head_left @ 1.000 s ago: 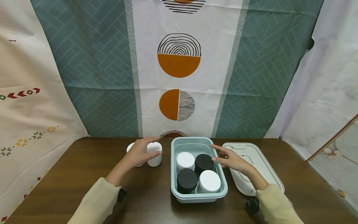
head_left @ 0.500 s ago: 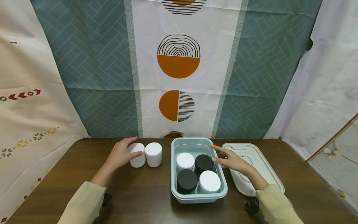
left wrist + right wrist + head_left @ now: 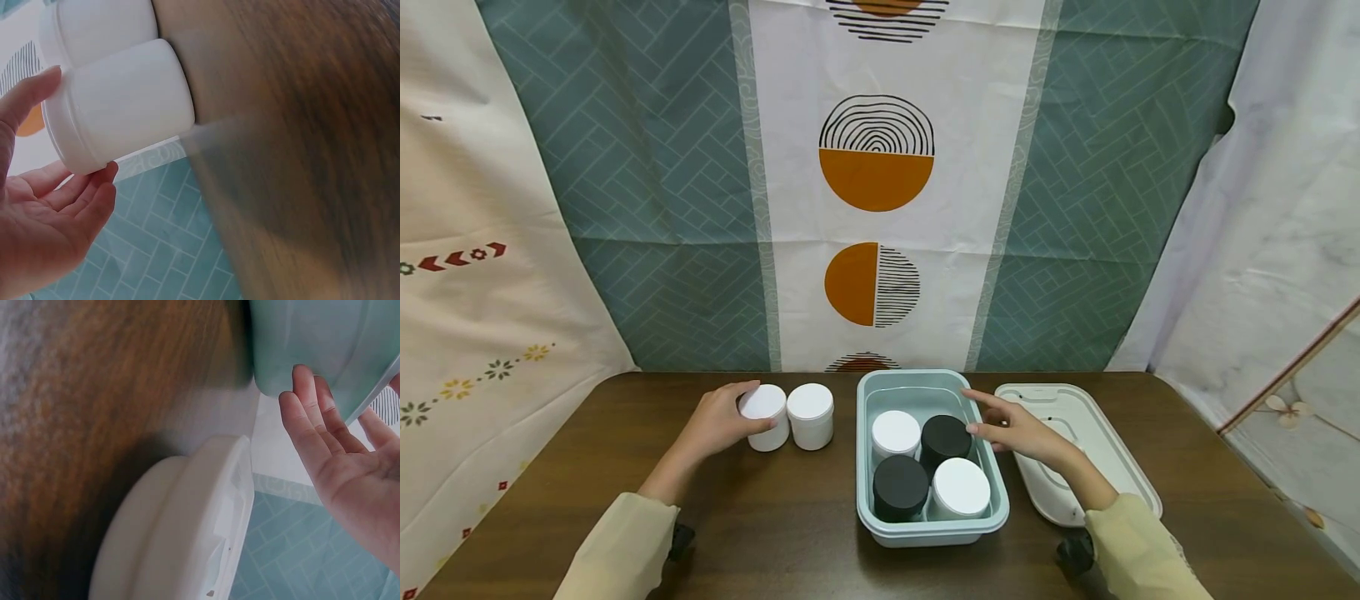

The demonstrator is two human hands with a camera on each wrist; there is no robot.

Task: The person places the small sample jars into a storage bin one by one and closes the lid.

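In the head view my left hand [image 3: 718,419] is at the left one of two white lidded jars [image 3: 764,417]. The left wrist view shows the thumb [image 3: 44,87] against one side of that jar's lid and the curled fingertips at the other. Beside it stands the second white jar [image 3: 811,417], close by on the table. My right hand [image 3: 1018,429] rests at the right rim of a pale blue-green tub [image 3: 865,467], index finger and thumb over the edge. Its other fingers [image 3: 306,419] lie fairly straight along the tub's outer wall.
Inside the tub stand two white-lidded jars [image 3: 961,487] and two black-lidded jars [image 3: 901,487], towards its near end. A whitish lid [image 3: 1101,450] lies on the wooden table [image 3: 775,533] right of the tub, under my right forearm. Patterned cloth [image 3: 880,167] hangs behind.
My left hand has moved left from above the two white jars, then in against the left one. The right hand and the tub have stayed in place.
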